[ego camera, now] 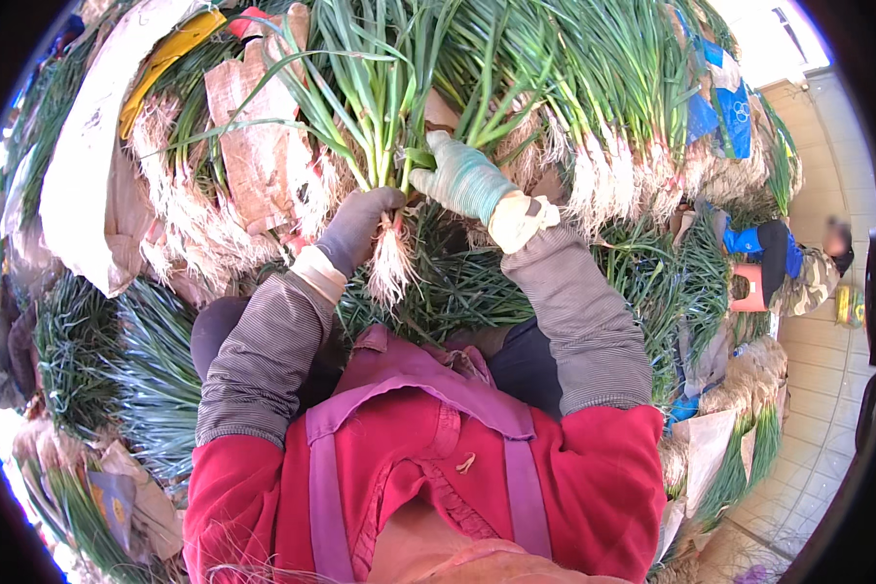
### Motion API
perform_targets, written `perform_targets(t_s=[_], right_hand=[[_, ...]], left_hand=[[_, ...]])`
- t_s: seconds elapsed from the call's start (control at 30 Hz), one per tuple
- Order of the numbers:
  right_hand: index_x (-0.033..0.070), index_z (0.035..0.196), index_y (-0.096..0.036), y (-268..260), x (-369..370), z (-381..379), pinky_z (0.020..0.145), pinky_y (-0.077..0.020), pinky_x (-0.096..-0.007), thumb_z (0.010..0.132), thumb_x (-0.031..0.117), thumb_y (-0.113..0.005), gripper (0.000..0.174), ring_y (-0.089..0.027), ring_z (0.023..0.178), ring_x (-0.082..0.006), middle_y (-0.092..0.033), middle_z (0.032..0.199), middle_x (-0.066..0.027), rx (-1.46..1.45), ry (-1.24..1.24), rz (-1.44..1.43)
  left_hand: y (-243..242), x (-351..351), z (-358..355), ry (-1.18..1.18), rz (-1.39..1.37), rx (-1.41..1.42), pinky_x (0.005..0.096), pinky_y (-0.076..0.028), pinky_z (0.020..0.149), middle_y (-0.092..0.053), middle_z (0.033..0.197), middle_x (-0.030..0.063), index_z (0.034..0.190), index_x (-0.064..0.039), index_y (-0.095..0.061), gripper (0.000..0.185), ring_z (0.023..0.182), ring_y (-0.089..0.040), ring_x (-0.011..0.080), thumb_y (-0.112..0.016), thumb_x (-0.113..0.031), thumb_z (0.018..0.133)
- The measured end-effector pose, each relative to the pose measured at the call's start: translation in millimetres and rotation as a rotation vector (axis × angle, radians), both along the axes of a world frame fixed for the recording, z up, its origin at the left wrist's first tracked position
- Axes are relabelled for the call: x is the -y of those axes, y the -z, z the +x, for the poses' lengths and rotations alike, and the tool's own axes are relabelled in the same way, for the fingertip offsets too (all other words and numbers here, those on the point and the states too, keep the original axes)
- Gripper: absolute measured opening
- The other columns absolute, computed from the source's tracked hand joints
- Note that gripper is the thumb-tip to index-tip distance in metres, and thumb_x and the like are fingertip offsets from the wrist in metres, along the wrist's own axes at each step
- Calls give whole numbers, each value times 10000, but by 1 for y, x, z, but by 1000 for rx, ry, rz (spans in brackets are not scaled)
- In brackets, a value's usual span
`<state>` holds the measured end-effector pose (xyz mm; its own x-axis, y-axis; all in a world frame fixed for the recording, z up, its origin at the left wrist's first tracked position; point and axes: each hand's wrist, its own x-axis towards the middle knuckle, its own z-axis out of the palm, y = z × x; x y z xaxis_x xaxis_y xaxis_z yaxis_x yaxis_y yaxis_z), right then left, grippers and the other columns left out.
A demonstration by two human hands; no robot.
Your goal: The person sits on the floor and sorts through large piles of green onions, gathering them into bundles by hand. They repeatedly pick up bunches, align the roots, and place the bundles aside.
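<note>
My left hand (pixel 363 225), in a grey work glove, is closed around a bunch of green onions (pixel 377 109) just above their roots. The bunch stands upright, its white roots (pixel 392 266) hanging below the fist. To its right, my right hand (pixel 458 177), in a pale green glove, is at the stalks with thumb and fingers around a green leaf (pixel 419 158); whether it grips the leaf firmly is hard to tell. Loose green leaves (pixel 460 285) lie below both hands, in front of my purple apron (pixel 423 383).
Rooted onion bunches (pixel 620 168) are heaped ahead, with brown wrapping (pixel 255 139) and a white sheet (pixel 91 146) at left. More greens (pixel 160 365) lie at left. Another person (pixel 803 274) sits at far right by a pink stool (pixel 748 288) on a tiled floor (pixel 817 379).
</note>
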<state>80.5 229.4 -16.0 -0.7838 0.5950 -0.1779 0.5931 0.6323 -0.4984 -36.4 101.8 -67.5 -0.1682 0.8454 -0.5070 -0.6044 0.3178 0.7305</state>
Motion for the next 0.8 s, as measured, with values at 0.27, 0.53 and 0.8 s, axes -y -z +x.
perform_targets(t_s=[0.27,0.53,0.8], right_hand=[[29,965,-540,3,20,2,746,-483,-422,765,208,-615,279,-604,856,-358,-605,943,-184,195,-65,259],[55,981,-619,23,0,-10,791,-492,-407,834,191,-521,224,-635,853,-313,-637,945,-180,242,145,23],[40,967,-555,-12,-52,24,388,-433,-220,889,376,-520,346,-501,508,-94,-508,605,-32,-555,630,-451]], left_hand=[[-20,-5,2,106,-42,-152,228,-403,493,-547,644,8,854,-15,-608,223,524,-498,101,-595,-231,800],[3,-10,25,-64,28,-15,274,-489,564,-617,793,93,923,52,-596,184,614,-594,165,-570,-71,788],[-18,-14,20,-105,15,-8,258,-456,507,-579,688,105,829,82,-597,183,546,-547,170,-543,-86,778]])
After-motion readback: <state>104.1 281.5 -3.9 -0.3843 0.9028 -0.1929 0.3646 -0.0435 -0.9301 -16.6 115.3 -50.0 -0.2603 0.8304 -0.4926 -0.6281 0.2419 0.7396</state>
